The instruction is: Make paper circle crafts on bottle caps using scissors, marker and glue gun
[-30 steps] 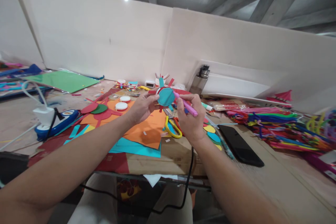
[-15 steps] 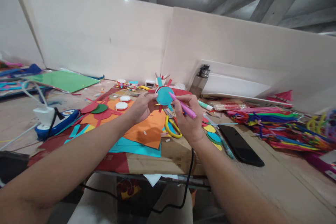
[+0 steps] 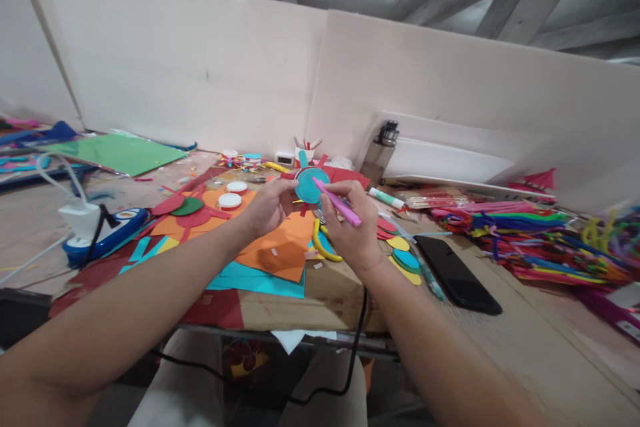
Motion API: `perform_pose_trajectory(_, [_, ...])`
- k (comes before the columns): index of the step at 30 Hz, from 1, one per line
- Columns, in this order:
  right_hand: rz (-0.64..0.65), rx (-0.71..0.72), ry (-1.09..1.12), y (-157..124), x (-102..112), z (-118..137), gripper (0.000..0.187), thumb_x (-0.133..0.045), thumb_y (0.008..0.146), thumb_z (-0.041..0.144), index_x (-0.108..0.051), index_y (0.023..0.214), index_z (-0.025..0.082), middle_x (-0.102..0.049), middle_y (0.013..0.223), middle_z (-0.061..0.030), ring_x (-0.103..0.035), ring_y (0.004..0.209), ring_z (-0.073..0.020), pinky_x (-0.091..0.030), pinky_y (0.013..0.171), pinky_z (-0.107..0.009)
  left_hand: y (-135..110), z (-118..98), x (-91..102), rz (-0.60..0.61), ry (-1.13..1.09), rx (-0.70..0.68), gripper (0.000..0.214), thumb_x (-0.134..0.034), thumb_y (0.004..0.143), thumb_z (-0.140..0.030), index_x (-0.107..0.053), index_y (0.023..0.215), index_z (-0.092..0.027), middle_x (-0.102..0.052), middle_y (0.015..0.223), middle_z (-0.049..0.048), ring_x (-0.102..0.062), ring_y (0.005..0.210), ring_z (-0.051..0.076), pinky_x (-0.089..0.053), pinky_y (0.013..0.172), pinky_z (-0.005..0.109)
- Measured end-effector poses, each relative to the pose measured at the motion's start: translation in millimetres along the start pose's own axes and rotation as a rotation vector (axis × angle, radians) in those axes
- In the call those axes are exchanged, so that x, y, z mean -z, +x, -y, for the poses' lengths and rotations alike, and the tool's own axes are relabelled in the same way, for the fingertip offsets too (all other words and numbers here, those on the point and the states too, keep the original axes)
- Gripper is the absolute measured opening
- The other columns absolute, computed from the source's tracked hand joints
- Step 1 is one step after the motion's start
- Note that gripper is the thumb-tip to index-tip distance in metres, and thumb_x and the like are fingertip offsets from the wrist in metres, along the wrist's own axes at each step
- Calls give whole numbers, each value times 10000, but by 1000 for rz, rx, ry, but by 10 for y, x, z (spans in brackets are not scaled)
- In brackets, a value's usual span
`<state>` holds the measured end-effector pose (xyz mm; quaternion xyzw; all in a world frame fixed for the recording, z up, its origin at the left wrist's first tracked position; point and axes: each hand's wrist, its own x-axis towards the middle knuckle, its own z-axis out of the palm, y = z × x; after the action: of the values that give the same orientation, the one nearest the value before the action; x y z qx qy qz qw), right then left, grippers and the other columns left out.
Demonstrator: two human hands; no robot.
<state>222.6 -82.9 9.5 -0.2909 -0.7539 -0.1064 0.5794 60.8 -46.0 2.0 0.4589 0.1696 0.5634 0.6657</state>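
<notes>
My left hand [image 3: 267,207] pinches a teal paper disc [image 3: 308,185] with red strips sticking out round its edge, held up above the table. My right hand [image 3: 350,223] grips a pink marker [image 3: 337,202] like a pen, its tip touching the disc's face. Both hands hover over orange paper [image 3: 280,247] and teal paper sheets [image 3: 260,280]. Yellow-handled scissors [image 3: 323,243] lie just beneath my right hand.
A black phone [image 3: 457,273] lies right of my hand, beside paper circles [image 3: 405,259]. Pipe cleaners [image 3: 525,240] pile at the right. White lids [image 3: 231,200], a blue tape dispenser [image 3: 107,230], a green sheet [image 3: 117,153] and a bottle [image 3: 380,150] stand around. A cable [image 3: 350,360] hangs off the front edge.
Both hands with the disc and marker have shifted slightly left and lower in view. The marker tip has moved further onto the disc.
</notes>
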Motion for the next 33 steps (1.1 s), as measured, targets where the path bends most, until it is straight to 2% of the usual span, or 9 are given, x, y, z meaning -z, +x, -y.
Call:
perform_pose_trajectory(5, [-14,17,-15,4,-2,-2,72,-594,911,237,-577,978,217,-669,897,-55,-632,817,-192,-501,696,-337,3,16,23,6,15,5,177,-634,800,-247,-705,869,-100,-744,851,102,-701,896,235,-553,892,414])
perform_pose_trajectory(13, [56,41,-29,-3,-5,16,37,-572,921,232,-568,957,225,-649,856,-41,-610,787,-187,-477,675,-329,-7,12,13,22,35,21,117,-675,784,-249,-659,782,-133,-731,821,88,-697,886,225,-555,852,378])
perform_pose_trajectory(22, [59,57,-24,-20,-36,-2,25,-582,917,222,-567,935,213,-637,824,-35,-599,751,-173,-467,645,-308,-1,17,13,27,59,64,160,-658,781,-260,-634,692,-129,-696,744,74,-663,725,183,-559,750,340])
perform_pose_trajectory(33, [60,75,-46,-15,-32,10,48,-582,907,204,-559,942,226,-647,825,-31,-606,741,-174,-479,638,-313,15,21,37,53,59,56,107,-642,738,-217,-646,674,-131,-699,732,81,-684,780,205,-544,770,334])
